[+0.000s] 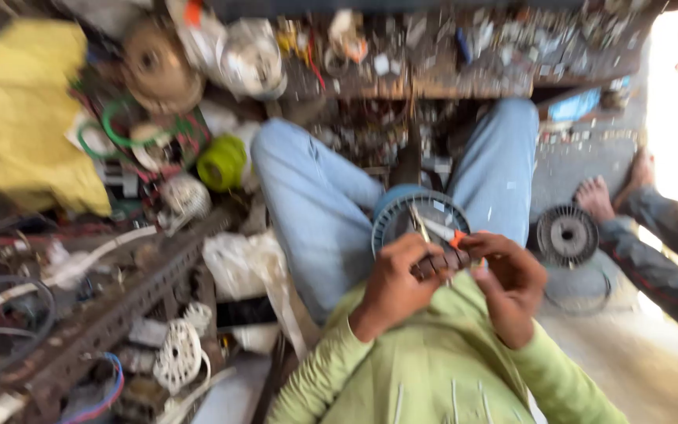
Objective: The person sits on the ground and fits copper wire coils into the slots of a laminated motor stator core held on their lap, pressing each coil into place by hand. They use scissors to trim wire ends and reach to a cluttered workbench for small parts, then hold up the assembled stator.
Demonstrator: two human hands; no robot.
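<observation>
Blue-grey round fan housing [421, 216] resting in the lap between denim-clad knees [315, 204]. Left hand [398, 283] curled tight around a small dark part [437, 263] just below the housing rim. Right hand [512, 283] closed on an orange-handled tool [458, 238], touching that same part. Off right, a black finned disc [566, 234] near another person's bare foot [594, 196]. Blurred throughout.

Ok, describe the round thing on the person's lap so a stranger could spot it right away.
Start at the blue jeans, legs stretched out. Between the knees, just beyond both hands, sits a blue drum with a slotted round face. A similar slotted disc lies right of the legs, but it is dark and on the floor.
</observation>
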